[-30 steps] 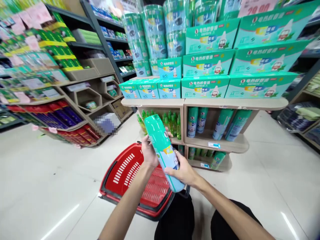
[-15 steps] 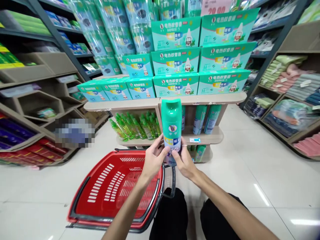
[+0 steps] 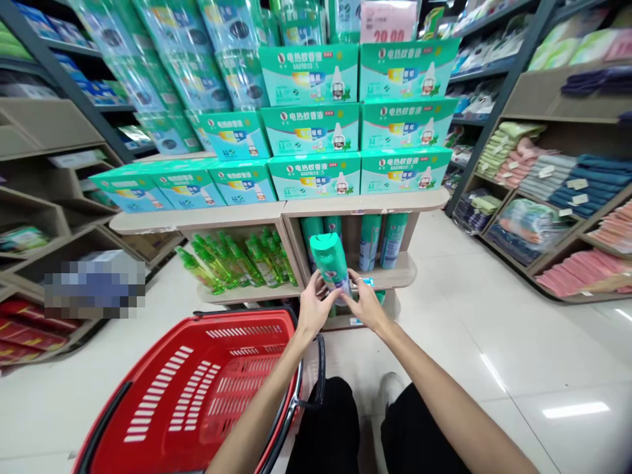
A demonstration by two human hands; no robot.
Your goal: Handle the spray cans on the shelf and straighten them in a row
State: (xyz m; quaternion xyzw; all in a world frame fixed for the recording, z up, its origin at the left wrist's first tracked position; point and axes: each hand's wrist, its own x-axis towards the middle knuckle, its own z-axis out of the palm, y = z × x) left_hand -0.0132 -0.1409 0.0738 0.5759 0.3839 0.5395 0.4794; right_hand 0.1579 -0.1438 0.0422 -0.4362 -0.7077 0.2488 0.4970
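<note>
A shop aisle with a pale tiled floor (image 3: 444,296) is surrounding the scene, tall racks standing to the far left and right. At its centre, a green-capped aerosol can (image 3: 332,263) is leaning slightly left in front of the right-hand compartment of a wooden display shelf (image 3: 222,218). The left hand (image 3: 314,306) and the right hand (image 3: 366,304) are both holding its lower part, fingers curling round the sides, thumbs on the near face. Whether its base is touching anything I cannot tell, as the hands are hiding it.

For a good hold, the two hands seem well placed, pressing evenly from opposite sides and leaving the cap free; the rounded body could slip if one side eases. The tilt probably deserves care, because matching cans (image 3: 380,243) are standing close by and could be knocked.

Those cans are filling part of the right compartment; the left one is holding rows of yellow-green spray bottles (image 3: 247,263). The lower shelf is mostly hidden. At near left, a red plastic shopping basket (image 3: 207,349) is showing slotted walls and floor, the left forearm covering part. Above, green cartons (image 3: 316,174) are stacking three high, with clear-wrapped tubs (image 3: 241,79) to their left.
</note>
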